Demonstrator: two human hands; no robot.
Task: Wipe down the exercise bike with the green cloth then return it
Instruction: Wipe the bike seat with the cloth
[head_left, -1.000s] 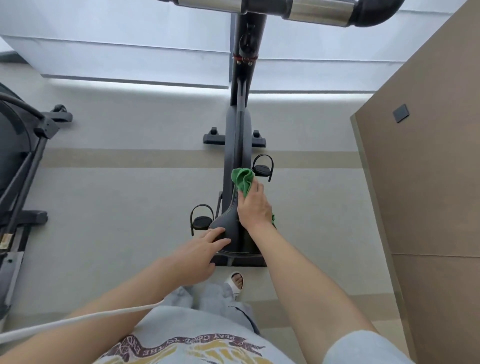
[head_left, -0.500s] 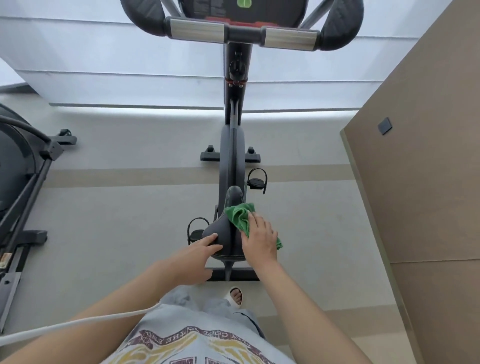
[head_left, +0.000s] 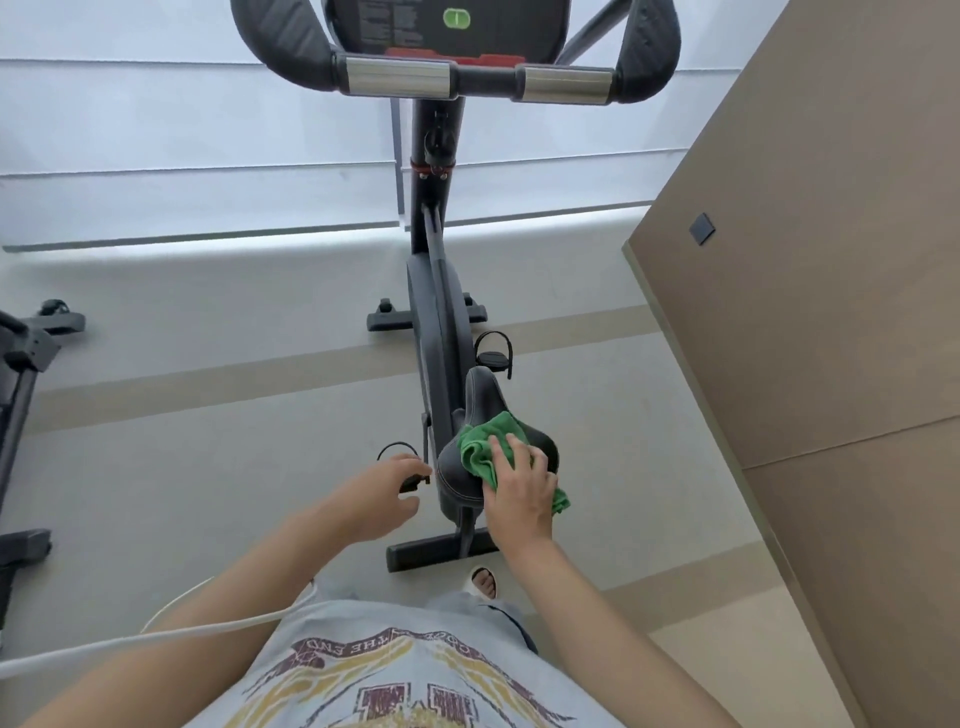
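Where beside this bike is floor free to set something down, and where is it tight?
Widest free floor: between the exercise bike and the black machine at left. A narrower strip lies between bike and brown wall panel. Crowded: the saddle, under green cloth and right hand.

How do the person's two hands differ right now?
The right hand lies flat on the crumpled green cloth, pressing it onto the black padded bike saddle; the left hand holds nothing. The right hand's fingers are spread straight; the left hand's curl loosely, beside the saddle. Both are bare.
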